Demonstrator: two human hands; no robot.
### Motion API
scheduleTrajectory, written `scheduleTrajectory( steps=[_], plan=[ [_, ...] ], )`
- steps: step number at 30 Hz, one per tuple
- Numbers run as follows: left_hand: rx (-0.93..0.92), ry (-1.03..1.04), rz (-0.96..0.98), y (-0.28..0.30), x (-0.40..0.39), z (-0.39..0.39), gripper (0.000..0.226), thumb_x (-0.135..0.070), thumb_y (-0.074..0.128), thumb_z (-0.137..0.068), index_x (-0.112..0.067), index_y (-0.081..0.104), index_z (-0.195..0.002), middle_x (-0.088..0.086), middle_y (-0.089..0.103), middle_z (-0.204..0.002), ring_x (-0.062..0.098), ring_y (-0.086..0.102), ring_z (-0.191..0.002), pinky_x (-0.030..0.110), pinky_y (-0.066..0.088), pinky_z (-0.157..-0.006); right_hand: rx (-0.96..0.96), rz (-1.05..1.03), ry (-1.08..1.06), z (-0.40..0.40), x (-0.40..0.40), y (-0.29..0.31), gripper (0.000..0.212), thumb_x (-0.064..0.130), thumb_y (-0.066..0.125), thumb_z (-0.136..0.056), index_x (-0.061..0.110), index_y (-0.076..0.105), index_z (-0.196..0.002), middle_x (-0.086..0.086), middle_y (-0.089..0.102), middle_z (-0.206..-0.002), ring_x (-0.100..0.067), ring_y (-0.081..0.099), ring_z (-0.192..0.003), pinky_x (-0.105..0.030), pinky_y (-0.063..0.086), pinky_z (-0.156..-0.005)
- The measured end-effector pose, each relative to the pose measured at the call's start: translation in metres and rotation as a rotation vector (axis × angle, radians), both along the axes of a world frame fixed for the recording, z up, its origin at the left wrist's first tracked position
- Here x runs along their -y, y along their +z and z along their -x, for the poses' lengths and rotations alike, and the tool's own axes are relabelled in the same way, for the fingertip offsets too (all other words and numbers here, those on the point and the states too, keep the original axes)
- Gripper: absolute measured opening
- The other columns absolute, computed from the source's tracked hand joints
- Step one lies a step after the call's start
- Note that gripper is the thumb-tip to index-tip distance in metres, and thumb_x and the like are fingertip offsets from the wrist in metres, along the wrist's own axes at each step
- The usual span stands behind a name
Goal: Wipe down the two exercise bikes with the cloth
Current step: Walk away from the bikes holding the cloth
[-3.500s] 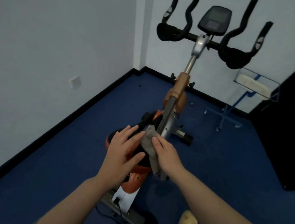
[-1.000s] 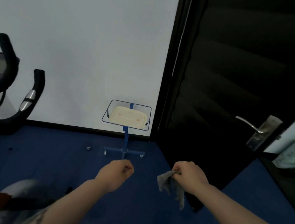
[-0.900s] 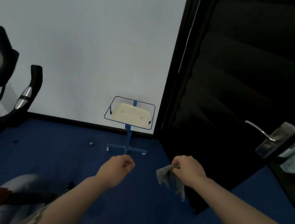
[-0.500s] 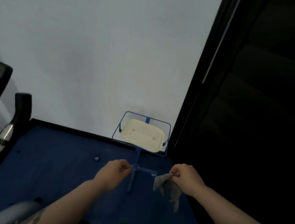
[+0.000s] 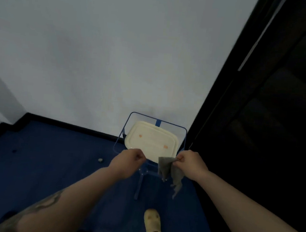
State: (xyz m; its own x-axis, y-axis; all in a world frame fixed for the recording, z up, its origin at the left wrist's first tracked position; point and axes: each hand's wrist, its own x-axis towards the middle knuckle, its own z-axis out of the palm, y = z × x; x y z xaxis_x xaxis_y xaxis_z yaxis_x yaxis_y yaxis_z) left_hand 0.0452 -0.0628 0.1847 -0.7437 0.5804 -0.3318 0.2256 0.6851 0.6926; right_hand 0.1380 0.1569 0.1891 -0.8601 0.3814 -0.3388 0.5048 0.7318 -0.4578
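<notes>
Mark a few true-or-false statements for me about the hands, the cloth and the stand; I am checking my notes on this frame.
1. The right hand pinches the grey cloth. True.
2. The left hand also holds the cloth. False: it is curled in a fist that holds nothing, apart from the cloth.
3. A cream tray sits in the blue wire stand. True.
4. The cloth lies flat in the tray. False: it hangs down from the right hand, in front of the tray's near edge.
5. An exercise bike fills the middle of the view. False: no bike shows; there is the wall, blue floor and a dark door.
</notes>
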Motion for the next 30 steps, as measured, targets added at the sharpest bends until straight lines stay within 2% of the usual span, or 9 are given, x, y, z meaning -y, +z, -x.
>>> scheduleTrajectory(
  steps=[2, 7, 12, 17, 20, 22, 24, 26, 30],
  plan=[
    [0.022, 0.019, 0.03, -0.01, -0.016, 0.016, 0.015, -0.03, 0.053, -0.095, -0.023, 0.066, -0.096, -0.008, 0.067, -0.091, 0.012, 0.063, -0.084, 0.035, 0.054, -0.078, 0.015, 0.013, 0.014, 0.023, -0.012, -0.014, 0.011, 0.025, 0.066, -0.089, 0.016, 0.071, -0.093, -0.002, 0.068, -0.093, -0.017, 0.063, -0.088, -0.033, 0.054, -0.078],
    [0.088, 0.064, 0.128, -0.035, -0.06, 0.068, 0.019, -0.025, 0.05, -0.096, -0.022, 0.067, -0.105, -0.003, 0.067, -0.106, 0.016, 0.063, -0.097, 0.04, 0.053, -0.09, 0.074, 0.012, 0.045, 0.086, -0.045, -0.045, 0.015, 0.027, 0.063, -0.091, 0.014, 0.071, -0.093, -0.003, 0.069, -0.091, -0.018, 0.063, -0.086, -0.032, 0.053, -0.076],
    [0.08, 0.155, 0.177, -0.067, -0.082, 0.12, 0.02, -0.023, 0.047, -0.096, -0.028, 0.064, -0.103, -0.008, 0.063, -0.097, 0.015, 0.064, -0.088, 0.041, 0.056, -0.084, 0.063, -0.049, 0.039, 0.158, -0.079, -0.08, 0.013, 0.021, 0.054, -0.09, 0.017, 0.066, -0.086, -0.003, 0.066, -0.088, -0.021, 0.062, -0.083, -0.028, 0.049, -0.068],
    [0.097, 0.282, 0.186, -0.104, -0.084, 0.153, 0.02, -0.022, 0.047, -0.095, -0.032, 0.063, -0.1, -0.011, 0.062, -0.1, 0.01, 0.063, -0.085, 0.038, 0.056, -0.08, 0.101, -0.101, 0.109, 0.213, -0.083, -0.126, 0.02, 0.022, 0.05, -0.097, 0.011, 0.065, -0.106, -0.009, 0.067, -0.105, -0.024, 0.064, -0.093, -0.034, 0.054, -0.078],
    [0.122, 0.348, 0.153, -0.128, -0.085, 0.155, 0.018, -0.024, 0.05, -0.095, -0.032, 0.065, -0.102, -0.012, 0.063, -0.102, 0.005, 0.06, -0.087, 0.031, 0.054, -0.077, 0.165, -0.086, 0.148, 0.228, -0.073, -0.161, 0.027, 0.021, 0.048, -0.098, 0.008, 0.059, -0.12, -0.012, 0.065, -0.116, -0.027, 0.062, -0.103, -0.034, 0.052, -0.083],
    [0.154, 0.352, 0.148, -0.141, -0.086, 0.152, 0.018, -0.024, 0.051, -0.095, -0.033, 0.065, -0.101, -0.012, 0.063, -0.102, 0.005, 0.06, -0.089, 0.03, 0.053, -0.078, 0.214, -0.025, 0.173, 0.23, -0.063, -0.186, 0.035, 0.022, 0.053, -0.098, 0.008, 0.054, -0.13, -0.013, 0.061, -0.124, -0.027, 0.059, -0.111, -0.035, 0.05, -0.091],
    [0.187, 0.354, 0.149, -0.151, -0.084, 0.148, 0.018, -0.023, 0.051, -0.094, -0.033, 0.065, -0.1, -0.011, 0.064, -0.102, 0.006, 0.061, -0.09, 0.031, 0.054, -0.08, 0.27, 0.032, 0.186, 0.227, -0.051, -0.205, 0.035, 0.025, 0.059, -0.096, 0.008, 0.055, -0.126, -0.012, 0.061, -0.122, -0.026, 0.059, -0.11, -0.032, 0.05, -0.088],
    [0.205, 0.363, 0.152, -0.154, -0.08, 0.147, 0.019, -0.022, 0.05, -0.094, -0.032, 0.064, -0.1, -0.01, 0.064, -0.101, 0.007, 0.062, -0.089, 0.033, 0.055, -0.082, 0.276, 0.042, 0.176, 0.222, -0.041, -0.217, 0.025, 0.028, 0.056, -0.097, 0.01, 0.061, -0.114, -0.01, 0.065, -0.112, -0.024, 0.061, -0.099, -0.032, 0.051, -0.081],
    [0.184, 0.385, 0.138, -0.148, -0.065, 0.146, 0.02, -0.022, 0.049, -0.095, -0.03, 0.066, -0.102, -0.009, 0.065, -0.104, 0.01, 0.063, -0.092, 0.036, 0.055, -0.084, 0.263, 0.093, 0.111, 0.213, -0.034, -0.215, 0.021, 0.03, 0.06, -0.095, 0.014, 0.062, -0.108, -0.005, 0.065, -0.108, -0.021, 0.06, -0.097, -0.035, 0.053, -0.086]
  ],
)
